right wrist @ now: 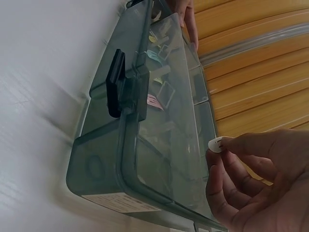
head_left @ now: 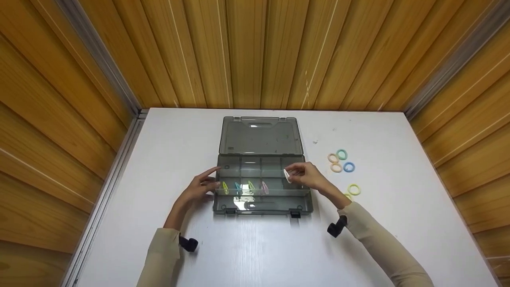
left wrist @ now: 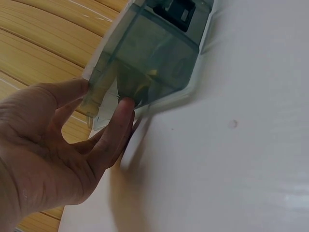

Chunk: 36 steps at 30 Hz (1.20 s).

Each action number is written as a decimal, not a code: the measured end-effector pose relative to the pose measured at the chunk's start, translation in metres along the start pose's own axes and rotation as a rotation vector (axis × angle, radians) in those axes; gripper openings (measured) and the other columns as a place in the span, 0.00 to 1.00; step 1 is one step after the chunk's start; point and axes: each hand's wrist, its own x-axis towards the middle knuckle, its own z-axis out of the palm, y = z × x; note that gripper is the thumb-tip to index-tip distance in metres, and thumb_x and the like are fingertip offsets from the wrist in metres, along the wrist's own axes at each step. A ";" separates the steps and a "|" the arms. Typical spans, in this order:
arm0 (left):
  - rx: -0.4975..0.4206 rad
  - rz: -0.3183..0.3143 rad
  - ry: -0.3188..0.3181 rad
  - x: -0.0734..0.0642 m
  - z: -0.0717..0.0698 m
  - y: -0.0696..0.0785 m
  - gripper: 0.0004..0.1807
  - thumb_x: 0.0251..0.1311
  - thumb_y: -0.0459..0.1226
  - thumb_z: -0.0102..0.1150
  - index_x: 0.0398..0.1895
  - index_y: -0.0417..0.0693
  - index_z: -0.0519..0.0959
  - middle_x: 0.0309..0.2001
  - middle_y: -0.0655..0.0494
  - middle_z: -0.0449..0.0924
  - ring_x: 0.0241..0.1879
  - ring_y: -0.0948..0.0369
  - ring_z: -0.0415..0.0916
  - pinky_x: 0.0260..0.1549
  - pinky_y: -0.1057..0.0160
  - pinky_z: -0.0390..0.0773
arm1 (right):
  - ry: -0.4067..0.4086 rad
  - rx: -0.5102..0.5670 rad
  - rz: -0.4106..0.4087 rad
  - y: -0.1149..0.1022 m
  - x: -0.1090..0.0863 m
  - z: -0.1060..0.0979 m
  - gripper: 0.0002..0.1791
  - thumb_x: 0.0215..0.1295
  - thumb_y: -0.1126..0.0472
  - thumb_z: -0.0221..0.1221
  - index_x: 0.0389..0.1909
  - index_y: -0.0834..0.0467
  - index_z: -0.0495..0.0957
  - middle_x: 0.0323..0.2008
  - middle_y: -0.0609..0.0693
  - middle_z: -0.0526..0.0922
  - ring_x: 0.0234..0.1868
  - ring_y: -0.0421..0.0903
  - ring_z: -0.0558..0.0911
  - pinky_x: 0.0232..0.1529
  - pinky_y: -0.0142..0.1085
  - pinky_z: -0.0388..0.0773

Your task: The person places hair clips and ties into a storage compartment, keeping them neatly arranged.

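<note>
An open grey translucent compartment box (head_left: 263, 212) lies on the table, its lid (head_left: 261, 139) folded back. My right hand (head_left: 306, 175) pinches a white snap hair clip (right wrist: 217, 144) between thumb and fingertips, over the right end of the compartments. At the box's left side, my left hand (head_left: 198, 187) rests its extended fingers (left wrist: 118, 121) against the wall and edge. In the middle row, from left to right, are a yellow hair clip (head_left: 225, 188), a blue hair clip (head_left: 238, 188), a yellow-green hair clip (head_left: 251, 187) and a pink hair clip (head_left: 265, 187).
Right of the box lie several ring-shaped hair ties on the white table (head_left: 255, 251), among them a blue hair tie (head_left: 349, 167), a green hair tie (head_left: 342, 154) and a yellow hair tie (head_left: 354, 189). Wood-patterned walls (head_left: 247, 56) stand around the table.
</note>
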 end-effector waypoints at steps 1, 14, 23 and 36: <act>-0.001 0.002 -0.003 0.000 0.000 0.000 0.34 0.71 0.38 0.60 0.79 0.51 0.62 0.69 0.28 0.66 0.53 0.47 0.78 0.53 0.44 0.82 | -0.006 -0.006 0.000 0.000 0.001 0.002 0.18 0.65 0.72 0.63 0.55 0.73 0.79 0.44 0.71 0.85 0.41 0.51 0.86 0.36 0.24 0.77; -0.018 -0.028 -0.003 0.003 0.002 0.002 0.35 0.71 0.38 0.60 0.79 0.52 0.62 0.67 0.29 0.68 0.49 0.51 0.79 0.51 0.46 0.84 | -0.029 -0.063 -0.002 0.011 0.012 0.025 0.16 0.61 0.72 0.66 0.50 0.73 0.83 0.40 0.68 0.88 0.38 0.48 0.87 0.33 0.23 0.77; -0.018 0.005 -0.016 0.001 0.000 0.000 0.35 0.72 0.37 0.59 0.79 0.48 0.60 0.65 0.28 0.70 0.47 0.51 0.79 0.48 0.47 0.85 | -0.031 -0.049 -0.135 0.030 0.025 0.035 0.10 0.55 0.69 0.71 0.39 0.66 0.87 0.31 0.55 0.90 0.30 0.42 0.88 0.31 0.31 0.83; -0.012 0.006 -0.019 0.000 0.000 -0.002 0.35 0.72 0.36 0.59 0.79 0.50 0.60 0.67 0.27 0.68 0.47 0.50 0.79 0.48 0.47 0.85 | -0.005 -0.219 0.013 0.015 0.024 0.041 0.11 0.55 0.72 0.70 0.40 0.70 0.87 0.35 0.63 0.90 0.34 0.47 0.88 0.32 0.25 0.77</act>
